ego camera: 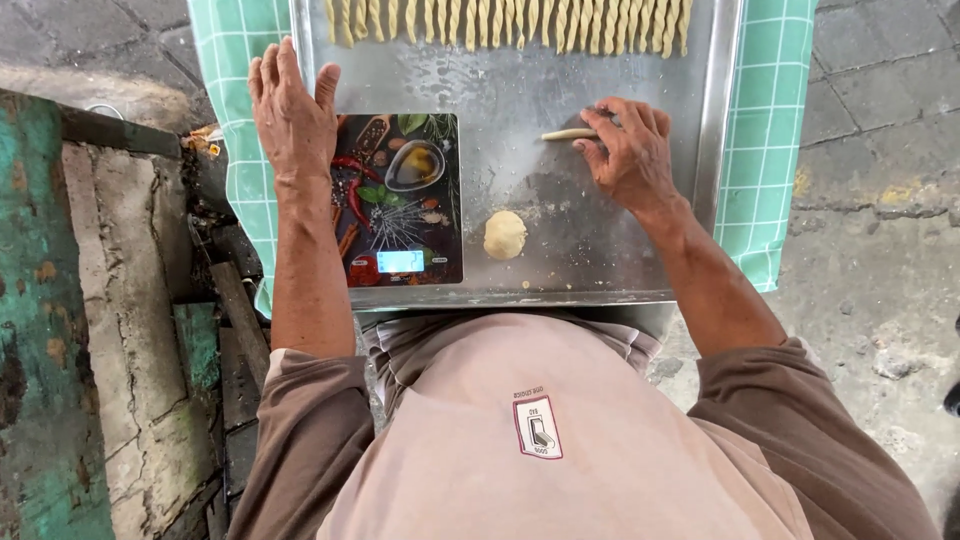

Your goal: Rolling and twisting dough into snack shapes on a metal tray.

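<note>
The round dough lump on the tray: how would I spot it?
Find the metal tray on the green checked cloth. Beside the picture-printed kitchen scale sits the dough ball, alone. Unlike the twisted sticks along the far edge, it is round and unshaped.

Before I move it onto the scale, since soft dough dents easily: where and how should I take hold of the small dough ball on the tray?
Probably the dough ball by its rounded sides, from above, fingers spread low around it. It sits free on the metal tray, with the scale to one side, so the top and other flanks are open.
</note>
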